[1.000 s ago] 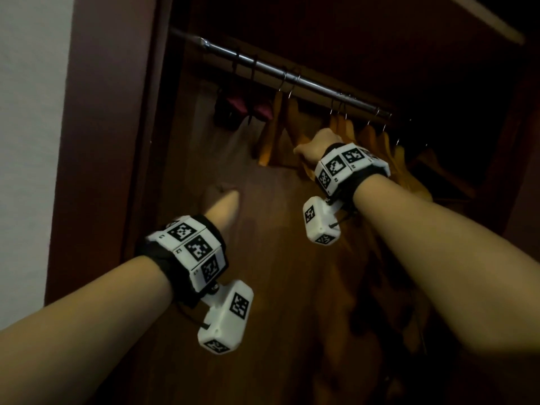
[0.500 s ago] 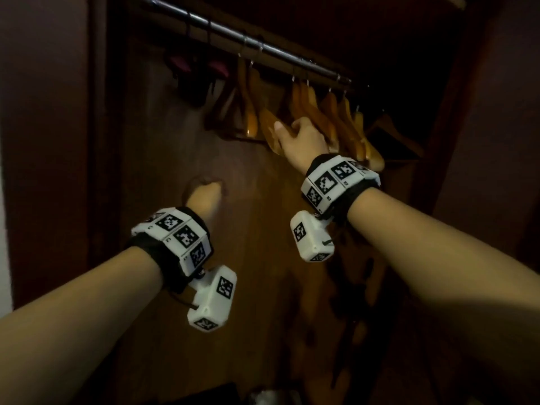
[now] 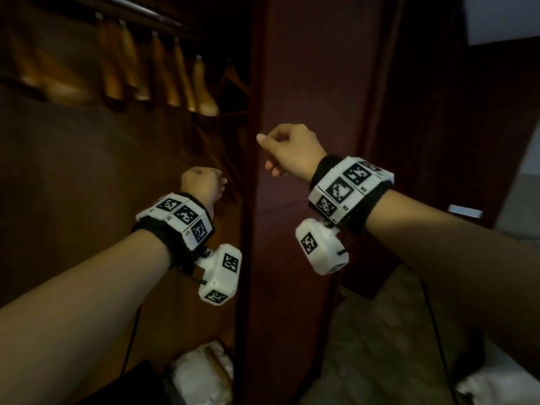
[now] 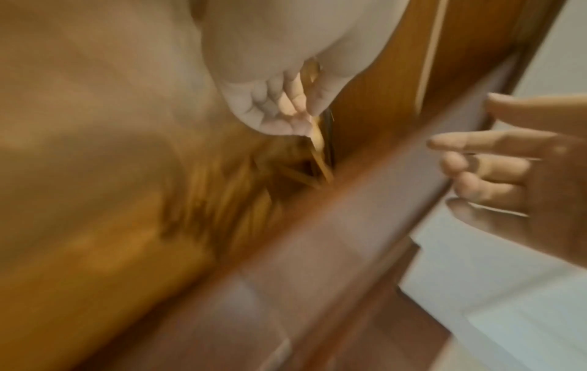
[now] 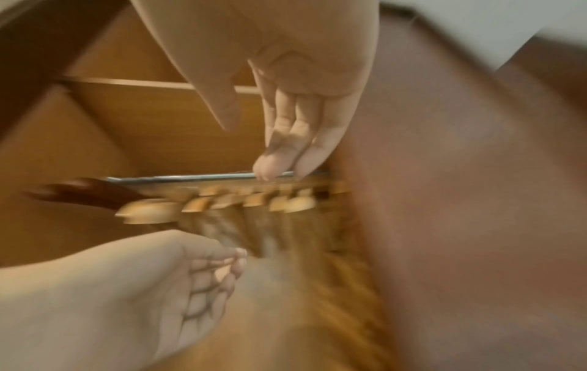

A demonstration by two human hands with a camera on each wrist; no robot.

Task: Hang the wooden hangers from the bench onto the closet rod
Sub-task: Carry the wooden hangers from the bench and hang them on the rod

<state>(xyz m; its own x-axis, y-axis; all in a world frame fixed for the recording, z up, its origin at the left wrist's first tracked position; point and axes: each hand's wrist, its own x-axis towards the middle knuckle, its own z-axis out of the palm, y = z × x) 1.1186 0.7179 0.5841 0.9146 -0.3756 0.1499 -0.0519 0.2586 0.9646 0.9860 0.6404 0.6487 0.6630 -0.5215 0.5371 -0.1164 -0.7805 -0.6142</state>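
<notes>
Left hand [image 3: 201, 184]: curled into a fist, nothing held | right hand [image 3: 287, 150]: loosely curled, nothing held | wooden hangers [image 3: 175, 74]: hung on closet rod [image 3: 152, 17]

The closet rod [image 3: 163, 20] runs across the top left of the head view, inside the closet; the wooden hangers [image 3: 172, 74] hang from it side by side, before the closet's back panel [image 3: 87, 176]; right of them stands the closet's upright side panel [image 3: 298, 83]; the left hand [image 3: 201, 182] is below the hangers, apart from them; the right hand [image 3: 292, 150] is before the side panel, right of the left hand.
</notes>
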